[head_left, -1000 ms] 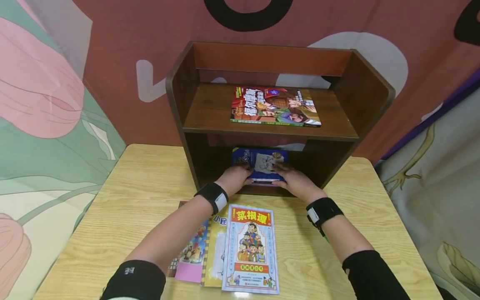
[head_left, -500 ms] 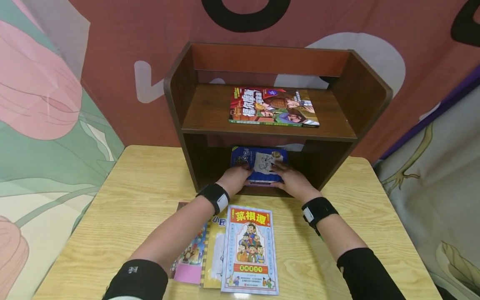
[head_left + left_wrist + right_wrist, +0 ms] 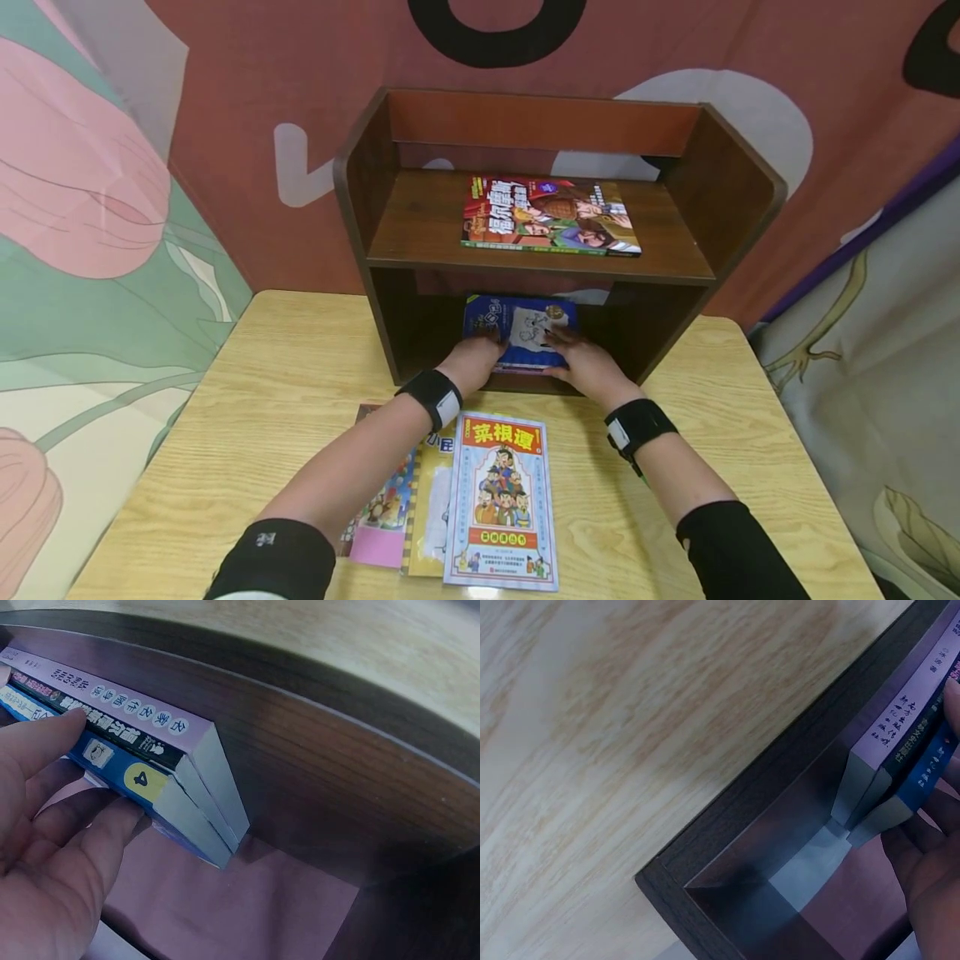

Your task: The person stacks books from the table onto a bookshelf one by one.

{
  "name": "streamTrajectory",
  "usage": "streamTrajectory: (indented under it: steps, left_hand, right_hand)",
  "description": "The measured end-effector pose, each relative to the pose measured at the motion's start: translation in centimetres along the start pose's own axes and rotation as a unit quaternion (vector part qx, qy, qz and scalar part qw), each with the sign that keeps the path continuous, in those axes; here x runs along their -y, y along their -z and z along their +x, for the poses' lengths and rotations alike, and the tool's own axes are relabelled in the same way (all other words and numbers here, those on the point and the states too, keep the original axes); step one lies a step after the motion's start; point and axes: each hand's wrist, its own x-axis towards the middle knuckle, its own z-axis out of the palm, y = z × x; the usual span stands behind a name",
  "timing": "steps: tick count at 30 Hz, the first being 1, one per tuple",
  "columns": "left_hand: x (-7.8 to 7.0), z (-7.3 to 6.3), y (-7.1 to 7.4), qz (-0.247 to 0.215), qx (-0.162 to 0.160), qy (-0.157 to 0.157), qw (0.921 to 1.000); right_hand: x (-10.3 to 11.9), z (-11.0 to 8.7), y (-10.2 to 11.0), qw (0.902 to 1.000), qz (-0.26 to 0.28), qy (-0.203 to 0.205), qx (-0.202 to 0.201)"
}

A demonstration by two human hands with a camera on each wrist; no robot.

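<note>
On the lower shelf of a brown bookshelf (image 3: 540, 265) lies a stack of three books. On top is a blue book (image 3: 491, 310), its spine (image 3: 97, 752) facing out. Below it are a black-spined book (image 3: 124, 727) and a purple-spined book (image 3: 127, 691), which rests on the shelf board. My left hand (image 3: 474, 362) grips the stack's left part, thumb on the spines and fingers over the blue cover. On the right part, my right hand (image 3: 592, 365) does the same, its thumb against the spines (image 3: 904, 727). Both hands hide parts of the blue cover.
A red comic book (image 3: 551, 215) lies flat on the upper shelf. On the wooden table (image 3: 262, 400) in front, a light-blue book (image 3: 502, 500) overlaps a yellow book (image 3: 429, 533) and a pink-edged book (image 3: 378, 542). Bookshelf side walls (image 3: 386, 333) flank the stack.
Both hands stay on the stack, with only slight shifts of the fingers and wrists. The stack and the other books look unmoved.
</note>
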Motion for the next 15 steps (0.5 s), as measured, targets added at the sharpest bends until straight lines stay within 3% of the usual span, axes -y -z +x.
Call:
streamTrajectory:
  steps: [15]
  left_hand:
    - [-0.23,-0.1,0.43,0.009,0.034,0.01,0.9993]
  right_hand:
    - [0.34,-0.08,-0.2,0.9999,-0.006,-0.009,0.001]
